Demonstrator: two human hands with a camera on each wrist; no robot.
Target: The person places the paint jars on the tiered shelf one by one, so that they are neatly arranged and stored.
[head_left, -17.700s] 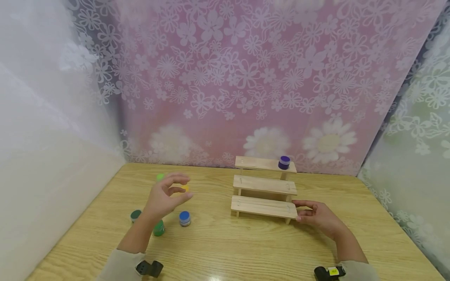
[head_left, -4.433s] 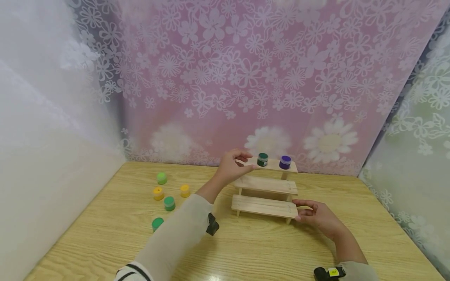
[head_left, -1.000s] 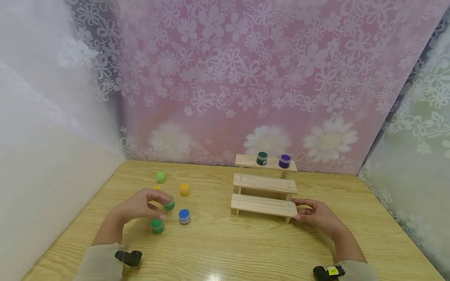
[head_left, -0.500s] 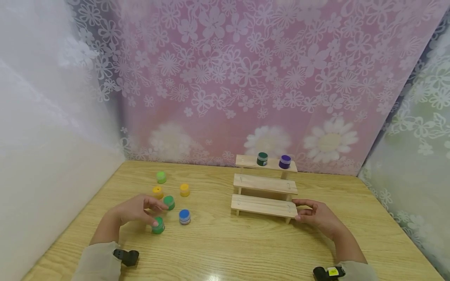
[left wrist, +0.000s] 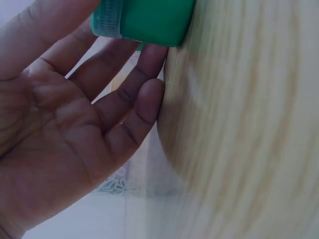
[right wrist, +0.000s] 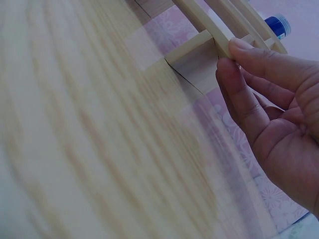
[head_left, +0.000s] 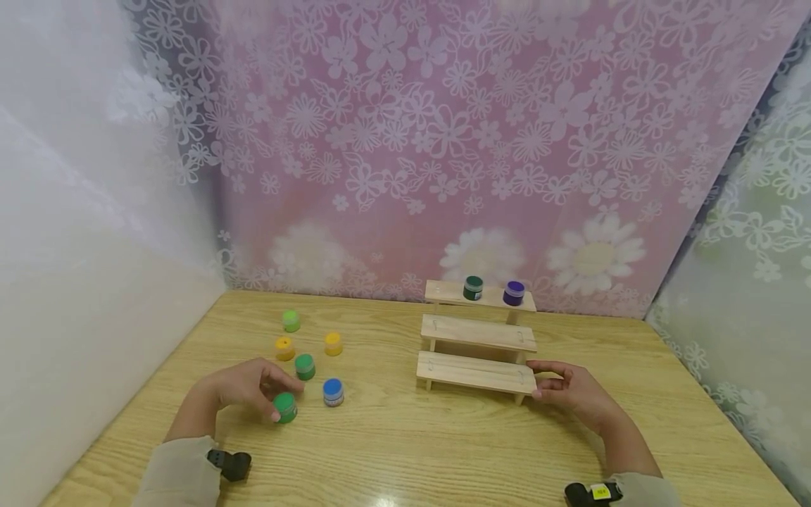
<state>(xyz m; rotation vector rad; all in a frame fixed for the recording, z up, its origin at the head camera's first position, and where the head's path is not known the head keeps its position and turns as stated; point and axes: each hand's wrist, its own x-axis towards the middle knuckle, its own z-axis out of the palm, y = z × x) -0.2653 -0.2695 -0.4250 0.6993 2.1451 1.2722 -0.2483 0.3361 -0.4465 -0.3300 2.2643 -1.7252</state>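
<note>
On the table at the left, my left hand (head_left: 250, 391) curls round a green-lidded paint jar (head_left: 286, 408), thumb at its near side and fingers behind. In the left wrist view this jar (left wrist: 157, 20) is upright, its base at the wood surface. My right hand (head_left: 573, 394) pinches the right end of the lowest step of a three-tier wooden display stand (head_left: 475, 373); the right wrist view shows thumb and forefinger on that board's end (right wrist: 227, 42). A dark green paint jar (head_left: 472, 288) and a purple one (head_left: 514, 293) stand on the top step.
Around the left hand stand a second green jar (head_left: 305, 367), a blue-lidded jar (head_left: 333, 392), two yellow-orange jars (head_left: 285, 348) and a light green jar (head_left: 291, 321). A flowered pink curtain (head_left: 393, 141) hangs behind the wooden table (head_left: 393, 451).
The dark green jar has gone from the table's left to the top step. My left hand has since come back left and lowered round the near green jar. The right hand stays on the stand.
</note>
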